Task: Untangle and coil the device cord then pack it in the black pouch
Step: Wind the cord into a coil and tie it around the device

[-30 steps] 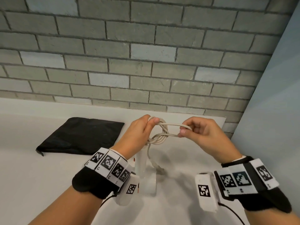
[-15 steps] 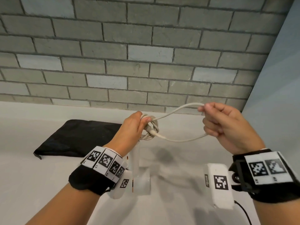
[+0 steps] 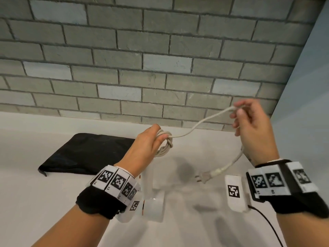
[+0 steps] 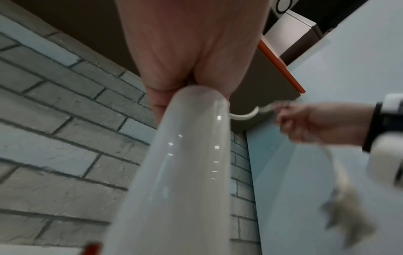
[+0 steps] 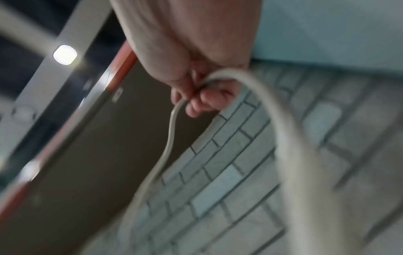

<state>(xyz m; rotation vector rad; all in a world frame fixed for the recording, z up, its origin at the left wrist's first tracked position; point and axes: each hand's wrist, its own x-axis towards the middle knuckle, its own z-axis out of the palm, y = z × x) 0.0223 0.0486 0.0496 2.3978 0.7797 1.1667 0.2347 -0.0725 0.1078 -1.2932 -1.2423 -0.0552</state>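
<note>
my left hand point(image 3: 146, 145) grips the knotted cord point(image 3: 195, 125); my right hand point(image 3: 252, 127) pinches it. black pouch point(image 3: 85, 154) lies at nine o'clock, brick wall point(image 3: 142, 59) at twelve.

Ahead of me rises a wall of grey bricks point(image 3: 135, 56), a few of them paler and bluish, with dark mortar lines between the courses. It meets the white countertop point(image 3: 32, 202) along a low white ledge at the back. On my right a plain pale blue panel point(image 3: 309, 107) stands at an angle to the bricks and closes off that end of the counter. Looking up past my left wrist, I see a brown board with an orange edge strip point(image 4: 281, 63) overhead, and a white box point(image 4: 292, 22) above that. Past my right wrist, a small square ceiling light point(image 5: 65, 54) glows, blurred.
</note>
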